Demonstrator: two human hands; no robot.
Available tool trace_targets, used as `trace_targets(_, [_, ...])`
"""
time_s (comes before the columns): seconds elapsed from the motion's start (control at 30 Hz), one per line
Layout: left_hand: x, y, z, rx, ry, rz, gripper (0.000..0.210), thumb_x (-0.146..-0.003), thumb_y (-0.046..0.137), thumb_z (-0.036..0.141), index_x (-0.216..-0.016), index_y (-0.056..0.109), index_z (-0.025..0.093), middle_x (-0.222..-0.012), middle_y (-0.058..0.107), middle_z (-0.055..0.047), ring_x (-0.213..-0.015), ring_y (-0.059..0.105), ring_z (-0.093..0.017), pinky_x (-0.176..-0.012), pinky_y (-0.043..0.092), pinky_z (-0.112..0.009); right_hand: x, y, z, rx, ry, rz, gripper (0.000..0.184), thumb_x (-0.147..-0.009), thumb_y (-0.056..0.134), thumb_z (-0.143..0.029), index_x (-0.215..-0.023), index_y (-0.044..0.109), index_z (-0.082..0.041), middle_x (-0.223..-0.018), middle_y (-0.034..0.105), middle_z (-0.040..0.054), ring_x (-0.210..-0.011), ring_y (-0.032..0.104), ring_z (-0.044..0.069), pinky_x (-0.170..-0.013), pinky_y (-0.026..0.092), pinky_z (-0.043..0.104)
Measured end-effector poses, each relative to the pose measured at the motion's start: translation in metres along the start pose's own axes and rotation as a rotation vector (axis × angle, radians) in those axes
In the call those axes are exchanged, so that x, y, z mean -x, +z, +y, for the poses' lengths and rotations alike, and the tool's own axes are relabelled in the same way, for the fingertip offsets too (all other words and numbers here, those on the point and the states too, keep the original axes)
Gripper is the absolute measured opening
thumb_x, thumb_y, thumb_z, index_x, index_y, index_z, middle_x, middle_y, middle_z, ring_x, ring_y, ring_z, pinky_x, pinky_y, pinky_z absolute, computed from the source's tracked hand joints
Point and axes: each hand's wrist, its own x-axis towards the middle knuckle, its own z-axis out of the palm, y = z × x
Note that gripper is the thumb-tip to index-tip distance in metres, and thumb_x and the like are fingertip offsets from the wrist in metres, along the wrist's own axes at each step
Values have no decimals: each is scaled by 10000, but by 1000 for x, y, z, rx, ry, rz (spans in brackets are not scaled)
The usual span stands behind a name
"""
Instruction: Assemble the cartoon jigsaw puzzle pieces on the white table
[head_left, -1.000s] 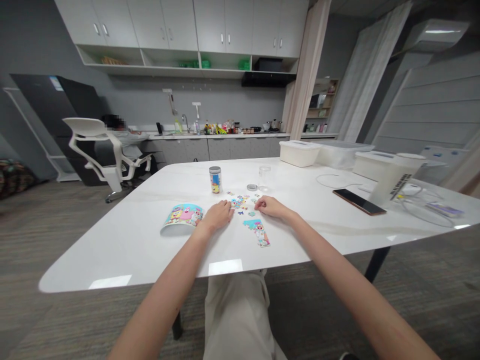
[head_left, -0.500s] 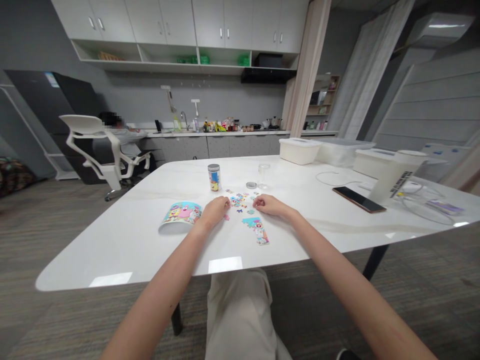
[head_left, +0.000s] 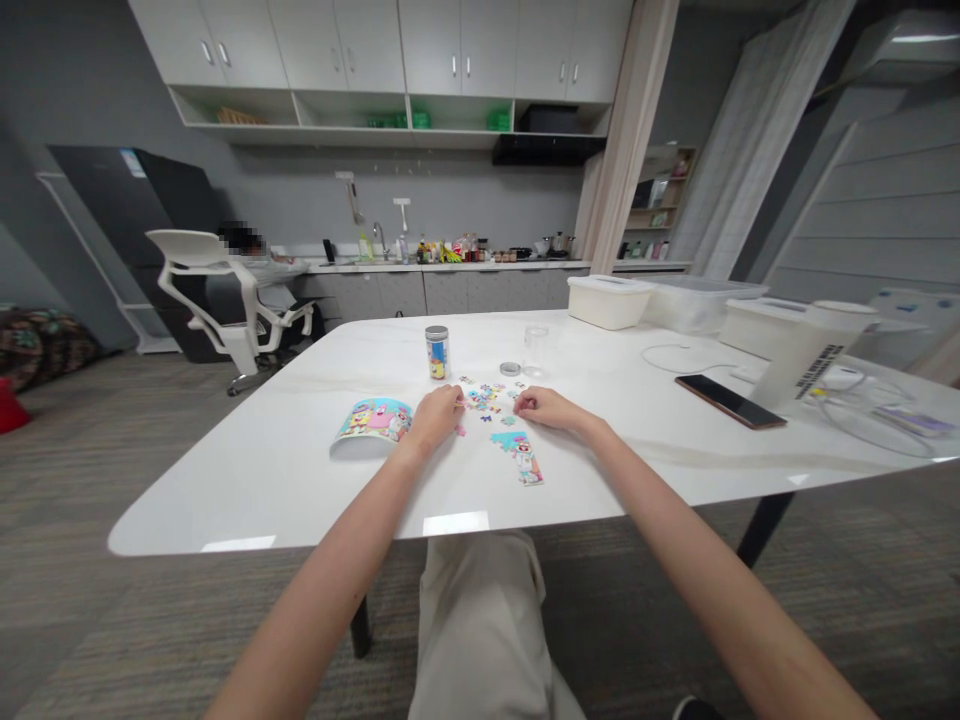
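Note:
Loose jigsaw puzzle pieces (head_left: 484, 399) lie in a small scatter between my two hands. My left hand (head_left: 436, 416) is at their left side, thumb and fingers pinched on what looks like a small puzzle piece. At their right edge my right hand (head_left: 549, 409) rests low with curled fingers; whether a piece is in them is hidden. Nearer me lies a joined puzzle section (head_left: 525, 460), with a light blue strip along its top and a cartoon figure below. A curved picture sheet (head_left: 373, 420) with cartoon characters stands left of my left wrist.
Behind the pieces stand a picture-wrapped canister (head_left: 437, 355), a clear jar (head_left: 535, 352) and a round grey lid (head_left: 510, 369). To the right are a phone (head_left: 727, 402), a white cup (head_left: 814, 355), cables and storage boxes (head_left: 609, 302). A person sits beyond the white chair (head_left: 202, 250).
The whole view has shifted slightly, so the scene sits a little further right. Both hands stay beside the pieces, with only slight finger movement.

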Motion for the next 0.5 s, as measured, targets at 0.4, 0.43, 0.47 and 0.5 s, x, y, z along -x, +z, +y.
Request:
trace_targets(0.4, [-1,-3,-2,56,1,65,160,-761,587,179,-920,573,193,-945,674,-57,-888,620,-210,-769,434,-285,-4,4,2,71,-96,44,184,-751,537,-60,-803,689,-151,-810,623,39,-730,571,142,-717,439,250])
trace_targets(0.43, [-1,-3,-2,59,-1,65,170,-752,601,187,-919,574,195,-936,675,-51,-876,622,-207,-764,435,-283,-4,5,2,78,-103,45,184,-754,538,-62,-805,691,-151,-813,617,39,-730,571,141,-721,441,251])
trace_targets(0.47, [-1,-3,-3,62,-3,66,181,-743,614,194,-919,574,197,-924,675,-46,-863,623,-205,-758,436,-283,-4,5,2,84,-109,49,182,-756,540,-66,-805,693,-152,-815,612,40,-730,571,141,-725,442,253])
trace_targets(0.5, [-1,-3,-3,64,-4,66,191,-736,623,201,-921,574,198,-911,675,-42,-850,624,-202,-752,437,-282,-4,5,1,91,-113,52,177,-759,543,-73,-805,694,-153,-818,608,41,-730,570,142,-728,443,255])
